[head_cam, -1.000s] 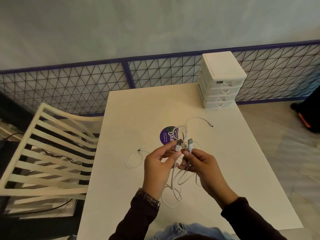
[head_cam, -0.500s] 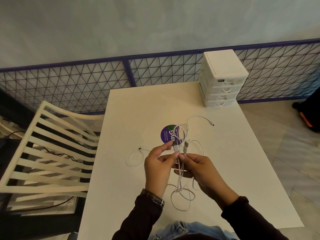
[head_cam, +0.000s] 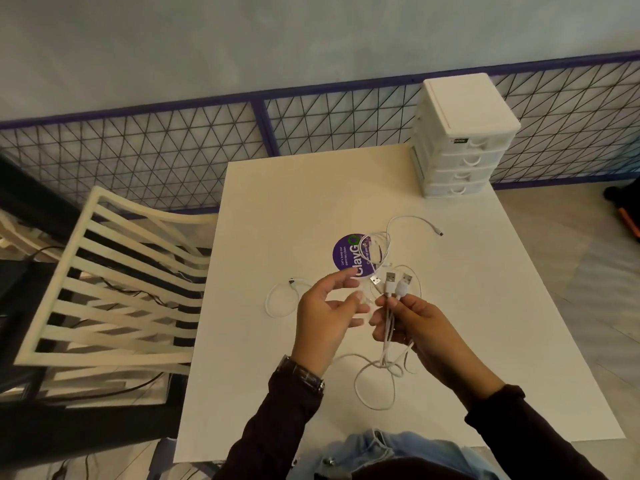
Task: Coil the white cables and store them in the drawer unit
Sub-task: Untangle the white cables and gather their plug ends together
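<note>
Several white USB cables (head_cam: 375,375) lie tangled on the white table (head_cam: 284,202), with loops reaching left, toward me and up over a purple round sticker (head_cam: 349,254). My right hand (head_cam: 415,327) pinches two cables just below their USB plugs (head_cam: 397,283), which point up side by side. My left hand (head_cam: 325,313) hovers beside them with fingers spread and nothing in it. A third plug (head_cam: 375,280) lies loose between the hands. The white drawer unit (head_cam: 460,140) stands at the table's far right corner, all its drawers shut.
A cream slatted chair (head_cam: 114,289) stands against the table's left side. A purple-framed wire mesh fence (head_cam: 173,147) runs behind the table. A dark object with an orange stripe (head_cam: 627,209) sits on the floor at the right edge.
My left hand has let go of the plugs and opened. The right hand now holds both plugs together, upright.
</note>
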